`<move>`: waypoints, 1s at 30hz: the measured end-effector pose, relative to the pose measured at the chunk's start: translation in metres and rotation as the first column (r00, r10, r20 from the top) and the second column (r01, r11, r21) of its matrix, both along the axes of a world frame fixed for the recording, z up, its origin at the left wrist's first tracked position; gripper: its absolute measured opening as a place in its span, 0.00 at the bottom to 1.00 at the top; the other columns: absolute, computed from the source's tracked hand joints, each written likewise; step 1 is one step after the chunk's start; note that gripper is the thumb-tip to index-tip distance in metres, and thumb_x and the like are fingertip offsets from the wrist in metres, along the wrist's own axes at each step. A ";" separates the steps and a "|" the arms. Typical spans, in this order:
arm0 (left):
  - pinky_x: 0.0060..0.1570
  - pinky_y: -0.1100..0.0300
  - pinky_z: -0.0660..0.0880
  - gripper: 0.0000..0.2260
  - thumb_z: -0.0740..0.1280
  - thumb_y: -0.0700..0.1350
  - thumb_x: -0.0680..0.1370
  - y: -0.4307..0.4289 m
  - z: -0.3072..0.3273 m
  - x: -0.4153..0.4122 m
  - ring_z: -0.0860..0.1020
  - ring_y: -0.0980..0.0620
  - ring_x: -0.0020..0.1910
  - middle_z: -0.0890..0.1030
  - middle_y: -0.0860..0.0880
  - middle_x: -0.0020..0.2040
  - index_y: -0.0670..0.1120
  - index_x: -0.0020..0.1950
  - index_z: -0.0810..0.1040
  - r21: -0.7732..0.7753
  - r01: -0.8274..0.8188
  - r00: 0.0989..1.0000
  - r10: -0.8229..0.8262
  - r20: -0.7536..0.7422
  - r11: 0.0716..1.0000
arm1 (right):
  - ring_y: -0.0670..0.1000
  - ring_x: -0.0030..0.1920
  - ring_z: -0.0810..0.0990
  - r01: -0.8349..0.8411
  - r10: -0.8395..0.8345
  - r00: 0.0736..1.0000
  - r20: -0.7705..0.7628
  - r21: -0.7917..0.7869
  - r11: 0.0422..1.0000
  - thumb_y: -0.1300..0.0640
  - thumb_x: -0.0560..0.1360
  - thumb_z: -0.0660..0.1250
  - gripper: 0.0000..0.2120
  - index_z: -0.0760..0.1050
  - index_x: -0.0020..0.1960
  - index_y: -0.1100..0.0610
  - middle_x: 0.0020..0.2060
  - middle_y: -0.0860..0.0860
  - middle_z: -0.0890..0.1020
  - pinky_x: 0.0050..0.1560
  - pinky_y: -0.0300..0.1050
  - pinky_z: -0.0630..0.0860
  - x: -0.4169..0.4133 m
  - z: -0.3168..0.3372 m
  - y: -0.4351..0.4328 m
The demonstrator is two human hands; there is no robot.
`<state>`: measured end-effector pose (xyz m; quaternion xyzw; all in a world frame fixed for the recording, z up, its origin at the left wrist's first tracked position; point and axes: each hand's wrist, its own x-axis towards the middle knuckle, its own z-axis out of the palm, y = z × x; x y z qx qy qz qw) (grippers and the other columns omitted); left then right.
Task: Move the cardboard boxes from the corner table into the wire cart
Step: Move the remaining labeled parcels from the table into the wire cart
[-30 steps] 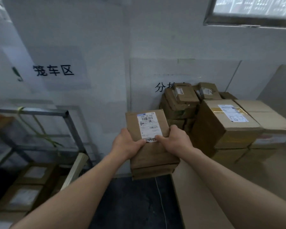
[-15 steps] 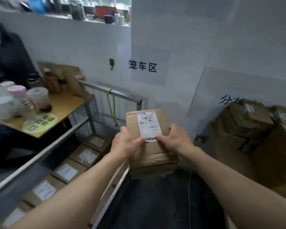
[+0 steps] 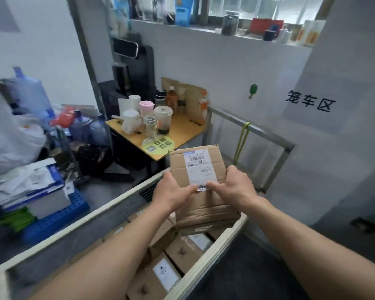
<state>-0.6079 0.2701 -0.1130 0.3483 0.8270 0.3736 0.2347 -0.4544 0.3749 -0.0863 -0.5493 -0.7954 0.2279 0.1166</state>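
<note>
I hold a brown cardboard box with a white shipping label on top, out in front of me over the wire cart. My left hand grips its left side, thumb on top by the label. My right hand grips the right side the same way. Below, inside the cart, several labelled cardboard boxes lie packed together. The corner table is out of view.
A small yellow table with cups and bottles stands beyond the cart. Water jugs, a blue crate with papers and a white bag crowd the left floor. The cart's metal frame rises against the white wall at right.
The view has swung left, away from the stacked boxes on the corner table. The box in both hands has travelled with me and is now above the cart's open top.
</note>
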 end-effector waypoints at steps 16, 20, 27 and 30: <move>0.53 0.50 0.77 0.32 0.80 0.49 0.66 -0.106 -0.108 -0.094 0.75 0.48 0.56 0.75 0.48 0.58 0.48 0.60 0.62 -0.127 -0.402 0.908 0.413 0.076 0.907 | 0.54 0.53 0.80 -0.388 0.397 0.917 0.031 -0.155 0.909 0.39 0.71 0.75 0.26 0.69 0.57 0.52 0.51 0.50 0.79 0.54 0.55 0.80 -0.154 -0.111 -0.056; 0.48 0.56 0.72 0.31 0.78 0.49 0.67 -0.130 -0.163 -0.087 0.75 0.50 0.51 0.74 0.51 0.55 0.49 0.62 0.63 -0.215 -0.456 0.862 0.489 0.133 0.863 | 0.52 0.50 0.80 -0.472 0.495 0.867 0.049 -0.235 0.850 0.41 0.70 0.76 0.24 0.70 0.57 0.51 0.48 0.48 0.79 0.46 0.48 0.76 -0.162 -0.171 -0.065; 0.50 0.56 0.75 0.32 0.77 0.46 0.67 -0.168 -0.259 -0.061 0.78 0.49 0.53 0.78 0.50 0.57 0.48 0.65 0.64 -0.341 -0.496 0.779 0.583 0.232 0.799 | 0.51 0.46 0.77 -0.533 0.622 0.772 0.129 -0.401 0.745 0.43 0.71 0.75 0.24 0.67 0.56 0.51 0.46 0.47 0.76 0.41 0.46 0.73 -0.157 -0.277 -0.088; 0.50 0.55 0.74 0.31 0.77 0.47 0.66 -0.186 -0.291 -0.053 0.77 0.47 0.54 0.77 0.50 0.56 0.49 0.63 0.65 -0.388 -0.506 0.747 0.616 0.249 0.771 | 0.52 0.46 0.75 -0.531 0.653 0.744 0.144 -0.465 0.708 0.42 0.71 0.74 0.23 0.66 0.55 0.51 0.46 0.47 0.75 0.43 0.47 0.72 -0.154 -0.315 -0.104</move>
